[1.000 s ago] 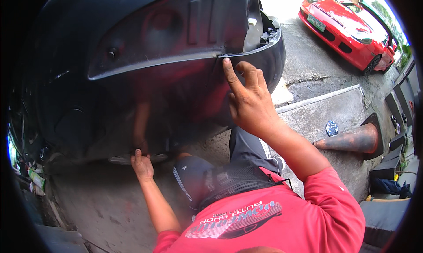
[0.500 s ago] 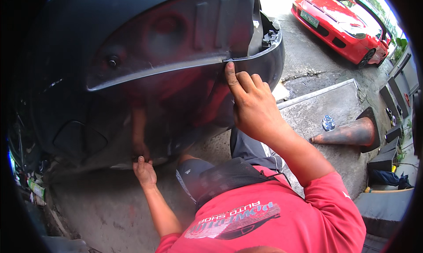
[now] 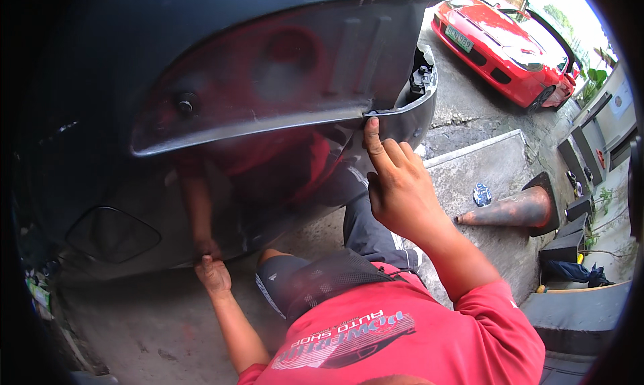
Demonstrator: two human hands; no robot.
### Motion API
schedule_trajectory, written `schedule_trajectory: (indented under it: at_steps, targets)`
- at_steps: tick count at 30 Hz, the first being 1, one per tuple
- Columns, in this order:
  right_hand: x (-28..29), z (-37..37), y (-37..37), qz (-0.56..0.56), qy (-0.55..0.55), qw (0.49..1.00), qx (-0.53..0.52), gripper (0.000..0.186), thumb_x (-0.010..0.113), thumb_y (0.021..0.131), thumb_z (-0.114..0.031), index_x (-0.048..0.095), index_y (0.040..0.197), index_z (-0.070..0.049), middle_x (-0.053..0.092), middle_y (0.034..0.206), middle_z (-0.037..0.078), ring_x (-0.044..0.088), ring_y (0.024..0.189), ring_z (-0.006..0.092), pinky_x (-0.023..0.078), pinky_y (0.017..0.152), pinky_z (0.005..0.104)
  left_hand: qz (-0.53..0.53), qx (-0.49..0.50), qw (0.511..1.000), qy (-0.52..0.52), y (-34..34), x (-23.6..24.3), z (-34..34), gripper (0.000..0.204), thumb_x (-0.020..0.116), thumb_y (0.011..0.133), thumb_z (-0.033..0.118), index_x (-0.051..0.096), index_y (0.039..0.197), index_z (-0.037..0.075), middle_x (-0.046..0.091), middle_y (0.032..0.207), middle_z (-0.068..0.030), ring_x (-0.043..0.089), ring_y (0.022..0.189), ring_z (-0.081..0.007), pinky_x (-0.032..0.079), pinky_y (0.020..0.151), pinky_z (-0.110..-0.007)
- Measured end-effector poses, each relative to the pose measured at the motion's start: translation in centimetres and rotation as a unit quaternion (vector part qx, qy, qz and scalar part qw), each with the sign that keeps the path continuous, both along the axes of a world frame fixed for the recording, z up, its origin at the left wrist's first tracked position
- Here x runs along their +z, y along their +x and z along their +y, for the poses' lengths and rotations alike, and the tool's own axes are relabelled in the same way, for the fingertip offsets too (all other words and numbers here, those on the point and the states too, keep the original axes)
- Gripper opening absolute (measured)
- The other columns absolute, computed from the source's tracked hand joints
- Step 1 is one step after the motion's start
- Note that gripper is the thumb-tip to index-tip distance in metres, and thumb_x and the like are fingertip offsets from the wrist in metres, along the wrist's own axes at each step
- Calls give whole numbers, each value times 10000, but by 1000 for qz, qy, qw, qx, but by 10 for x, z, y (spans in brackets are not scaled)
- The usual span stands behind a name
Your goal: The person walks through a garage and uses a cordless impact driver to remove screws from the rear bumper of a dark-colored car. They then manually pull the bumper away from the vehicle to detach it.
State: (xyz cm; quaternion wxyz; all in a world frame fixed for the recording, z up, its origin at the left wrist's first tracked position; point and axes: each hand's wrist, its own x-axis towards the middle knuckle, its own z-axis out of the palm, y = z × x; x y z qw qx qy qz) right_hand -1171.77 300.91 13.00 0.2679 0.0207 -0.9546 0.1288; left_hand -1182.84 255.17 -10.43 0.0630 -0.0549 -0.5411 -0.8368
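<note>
A large dark, glossy car bumper (image 3: 302, 177) fills the upper left, partly lost in shadow. A pale edge strip (image 3: 255, 127) runs across it below a recessed panel (image 3: 295, 63) that holds a dark bolt (image 3: 186, 103). My right hand (image 3: 401, 187) has its index finger stretched up, the tip touching the strip's right end near a seam; its other fingers curl loosely. Down at the bumper's lower edge, my left hand (image 3: 213, 276) is raised palm toward me, fingertips against the edge and nothing visible in it. The shiny surface mirrors my arm and red shirt.
An orange, dirt-darkened traffic cone (image 3: 513, 209) lies on its side on a concrete slab (image 3: 463, 170), with a crumpled blue-and-white item (image 3: 481, 194) beside it. Behind stands a red car (image 3: 503, 46). Dark blocks (image 3: 570, 234) line the right wall.
The view has shifted, so the bumper edge and my right hand sit lower and farther right. The index finger stays on the seam, and my left hand remains at the lower edge.
</note>
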Motion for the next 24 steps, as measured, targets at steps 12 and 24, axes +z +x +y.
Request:
schedule_trajectory:
  at_steps: [12, 24]
  targets:
    - [-9, 12, -3, -41, -76, 996, 26, 1006, 693, 829, -5, 168, 1684, -84, 550, 980, 145, 564, 930, 338, 482, 867, 451, 10, -3, 1000, 28, -16, -10, -9, 484, 972, 713, 405, 635, 956, 157, 520, 920, 63, 518, 847, -112, 420, 743, -285]
    - [-10, 42, 17, 31, -108, 994, 17, 920, 693, 832, 13, 296, 1655, -90, 607, 987, 144, 600, 892, 320, 507, 849, 421, 0, 10, 1000, -1, -5, 16, 6, 542, 944, 741, 479, 613, 1001, 138, 493, 945, 58, 505, 895, -109, 415, 811, -285]
